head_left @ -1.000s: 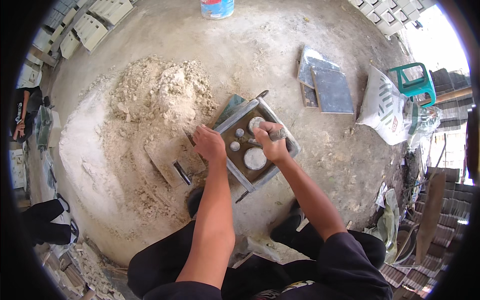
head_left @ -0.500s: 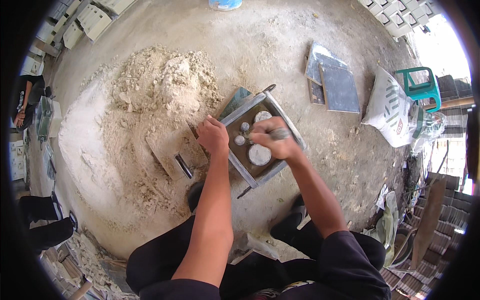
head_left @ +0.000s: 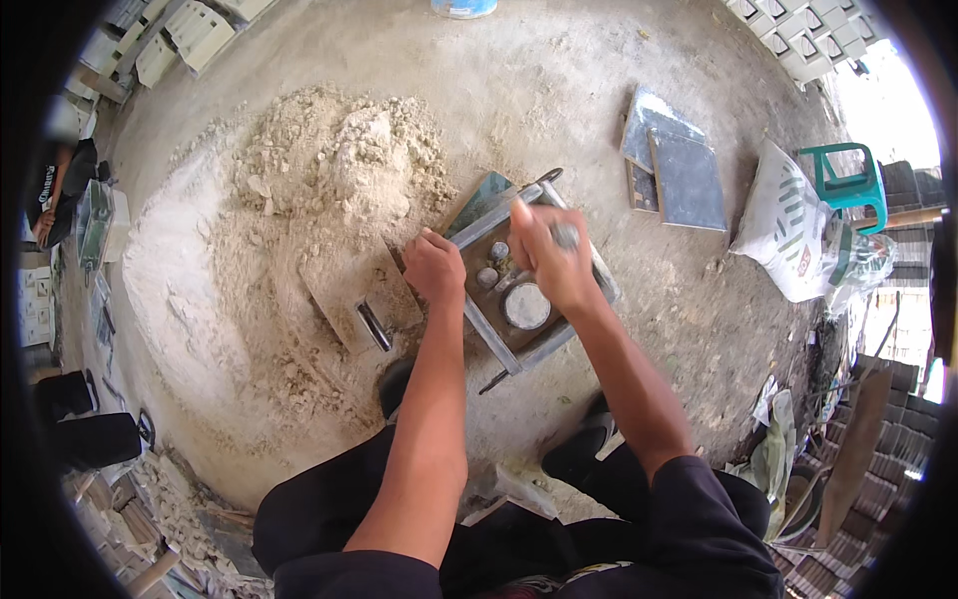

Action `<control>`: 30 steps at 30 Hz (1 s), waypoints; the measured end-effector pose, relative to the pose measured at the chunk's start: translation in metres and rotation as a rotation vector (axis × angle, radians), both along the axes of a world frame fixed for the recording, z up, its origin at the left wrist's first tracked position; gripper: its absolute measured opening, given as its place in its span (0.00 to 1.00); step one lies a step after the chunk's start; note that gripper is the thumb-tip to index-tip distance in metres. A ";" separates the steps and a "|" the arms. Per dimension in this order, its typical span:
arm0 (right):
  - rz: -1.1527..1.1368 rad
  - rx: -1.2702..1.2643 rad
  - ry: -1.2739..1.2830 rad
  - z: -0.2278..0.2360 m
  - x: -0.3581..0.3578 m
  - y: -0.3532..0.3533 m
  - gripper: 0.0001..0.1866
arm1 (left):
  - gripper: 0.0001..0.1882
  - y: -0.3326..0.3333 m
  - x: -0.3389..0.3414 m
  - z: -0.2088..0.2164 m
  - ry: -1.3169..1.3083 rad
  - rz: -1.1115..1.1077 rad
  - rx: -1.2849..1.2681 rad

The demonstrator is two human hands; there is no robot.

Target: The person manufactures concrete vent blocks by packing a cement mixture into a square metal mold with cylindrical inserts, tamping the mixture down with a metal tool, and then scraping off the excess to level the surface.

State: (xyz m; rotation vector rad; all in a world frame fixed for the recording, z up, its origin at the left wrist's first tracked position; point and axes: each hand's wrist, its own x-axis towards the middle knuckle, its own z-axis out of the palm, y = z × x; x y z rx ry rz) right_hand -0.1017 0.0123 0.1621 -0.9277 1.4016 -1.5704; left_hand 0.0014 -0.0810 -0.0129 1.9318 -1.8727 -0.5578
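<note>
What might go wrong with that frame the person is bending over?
Maybe a few things. The right hand grips a grey tool over the frame, so a slip could knock the large round disc inside. The left hand is bare and right by the frame's side, so its fingers might get bumped. And the crumbly pile is close by, so loose bits could get in.

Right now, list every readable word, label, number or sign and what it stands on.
White sack with dark slanted stripes: small red marking, too small to quote.
Co-worker's black shirt, left rim: white lettering, too small and blurred.
Wearer's dark shirt, bottom edge: coloured print, cut off, unreadable.
</note>
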 end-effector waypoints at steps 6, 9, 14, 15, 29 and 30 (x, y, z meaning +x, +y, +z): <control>-0.024 -0.036 0.260 -0.019 0.010 0.017 0.23 | 0.22 -0.002 -0.009 0.003 0.065 -0.006 -0.064; -0.084 -0.057 0.087 -0.003 0.012 0.017 0.21 | 0.22 -0.001 0.000 -0.007 0.049 0.015 -0.069; 0.098 0.050 0.164 -0.010 0.003 0.022 0.19 | 0.20 -0.002 -0.011 -0.004 0.012 -0.003 -0.053; 0.074 0.058 0.163 0.003 0.005 0.020 0.19 | 0.20 -0.001 -0.009 -0.005 0.003 -0.002 -0.049; 0.003 0.075 0.275 -0.020 0.009 0.030 0.18 | 0.20 0.001 -0.013 0.005 0.053 -0.004 0.018; 0.089 0.003 0.204 -0.012 0.006 0.018 0.19 | 0.20 -0.001 -0.006 0.001 0.052 -0.008 0.022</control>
